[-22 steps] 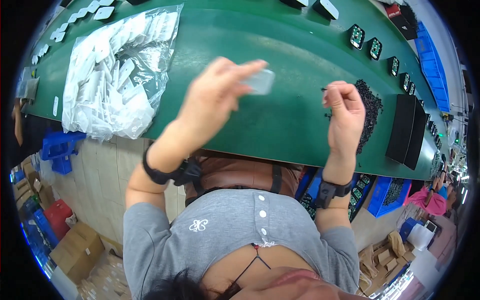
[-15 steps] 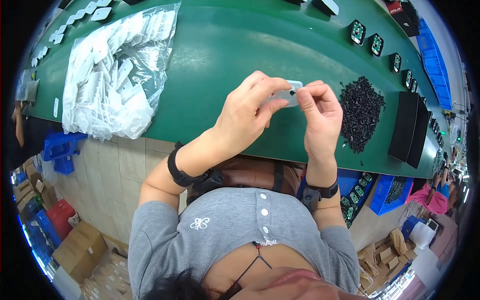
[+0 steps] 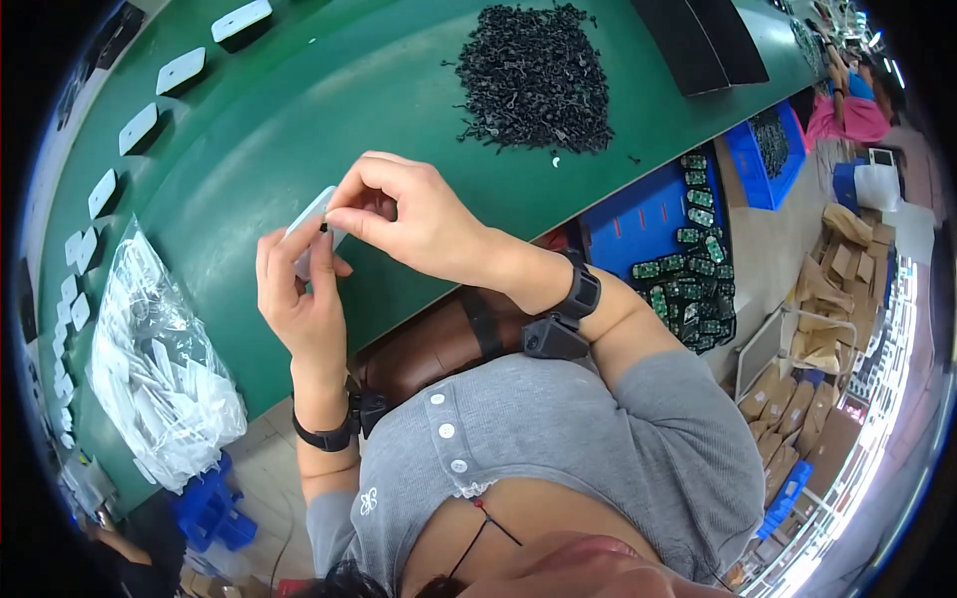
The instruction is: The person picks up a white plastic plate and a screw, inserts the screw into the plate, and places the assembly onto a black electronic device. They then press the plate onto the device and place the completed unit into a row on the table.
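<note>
My left hand (image 3: 304, 289) is closed around a small white plastic cover (image 3: 312, 207), held tilted above the green table. The fingers and thumb of my right hand (image 3: 409, 209) are pinched together at the cover's near right side. Between the two hands shows a tiny black part (image 3: 324, 227), mostly hidden by fingertips, so whether it sits in the cover cannot be seen. A heap of small black plastic parts (image 3: 533, 80) lies on the table beyond my right hand.
A clear bag (image 3: 159, 369) of white covers lies at the left table edge. White-topped units (image 3: 181, 72) stand in a curved row along the far left. A black box (image 3: 703, 45) stands right of the heap. Green circuit boards (image 3: 698, 264) fill a blue tray below the table edge.
The whole view has turned, so the bag and heap sit elsewhere in the picture. My right fingers have moved closer in, onto the cover; my left hand still holds it.
</note>
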Demonstrator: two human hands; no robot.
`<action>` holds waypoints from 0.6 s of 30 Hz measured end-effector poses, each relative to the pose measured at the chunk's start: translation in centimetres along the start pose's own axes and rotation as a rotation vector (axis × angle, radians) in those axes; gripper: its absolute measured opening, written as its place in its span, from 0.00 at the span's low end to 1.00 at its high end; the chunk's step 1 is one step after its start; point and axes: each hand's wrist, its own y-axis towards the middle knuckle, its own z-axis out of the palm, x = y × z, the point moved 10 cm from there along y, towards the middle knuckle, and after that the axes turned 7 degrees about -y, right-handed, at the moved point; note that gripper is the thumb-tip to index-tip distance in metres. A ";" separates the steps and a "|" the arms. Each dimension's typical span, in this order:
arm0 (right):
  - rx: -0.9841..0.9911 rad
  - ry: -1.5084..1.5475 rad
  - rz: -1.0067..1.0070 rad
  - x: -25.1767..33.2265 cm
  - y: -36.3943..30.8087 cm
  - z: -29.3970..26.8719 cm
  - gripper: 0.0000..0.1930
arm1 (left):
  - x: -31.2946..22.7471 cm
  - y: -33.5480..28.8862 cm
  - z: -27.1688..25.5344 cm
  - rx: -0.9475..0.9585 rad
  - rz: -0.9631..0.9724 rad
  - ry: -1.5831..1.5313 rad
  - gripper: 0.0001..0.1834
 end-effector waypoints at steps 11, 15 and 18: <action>-0.077 -0.296 -0.145 1.1 -1.8 -1.6 0.03 | 3.5 -1.8 2.2 0.001 -0.404 -0.681 0.10; -0.084 -0.261 -0.166 1.3 -1.6 -1.2 0.03 | 3.6 -2.1 2.6 -0.016 -0.450 -0.769 0.07; -0.063 -0.264 -0.183 1.4 -1.5 -0.7 0.03 | 3.9 -2.2 2.7 -0.016 -0.437 -0.806 0.08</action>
